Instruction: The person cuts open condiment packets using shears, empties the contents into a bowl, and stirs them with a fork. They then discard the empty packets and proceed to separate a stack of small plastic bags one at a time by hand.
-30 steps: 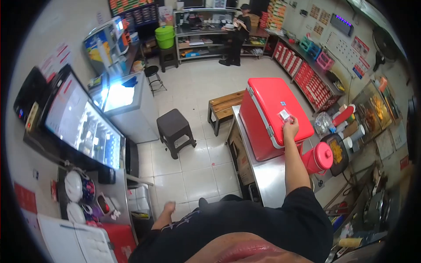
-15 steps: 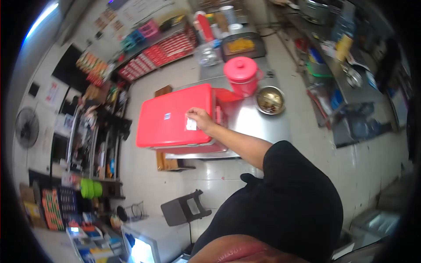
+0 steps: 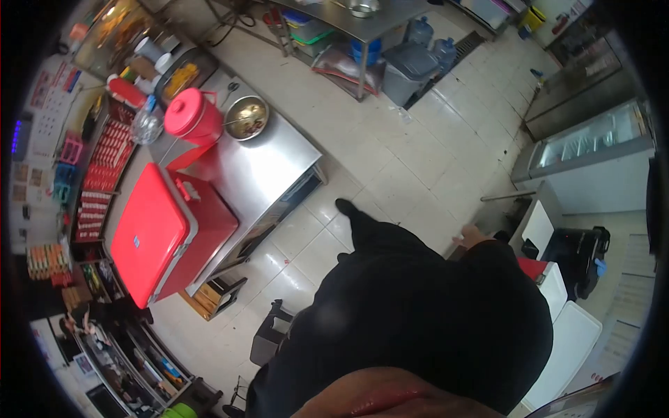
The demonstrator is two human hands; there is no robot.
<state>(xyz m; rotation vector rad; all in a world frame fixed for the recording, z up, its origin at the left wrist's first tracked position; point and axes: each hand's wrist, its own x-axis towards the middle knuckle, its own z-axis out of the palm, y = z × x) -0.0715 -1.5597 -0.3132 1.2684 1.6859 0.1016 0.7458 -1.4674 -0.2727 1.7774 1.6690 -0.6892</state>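
My right hand (image 3: 471, 237) hangs out from the black sleeve at my right side, small and blurred above the tiled floor. Its fingers look curled together; whatever they hold is hidden. Nearest to it stands a metal counter end (image 3: 542, 209) with a white board. My left hand is out of view. At the left, a large red cooler box (image 3: 150, 233) with its lid down sits on a steel table (image 3: 272, 160). Behind it are a pink lidded bucket (image 3: 191, 117) and a steel bowl (image 3: 247, 118) with some food and a utensil in it.
A grey bin (image 3: 411, 70) and blue water bottles (image 3: 444, 50) stand beside a shelf table at the back. At the right are a glass-topped freezer (image 3: 585, 143) and a black appliance (image 3: 575, 254). A grey stool (image 3: 268, 338) stands lower left.
My view has swung to the right. My right hand has left the cooler lid and is now down at my right side. The white piece under its fingers is gone from the lid.
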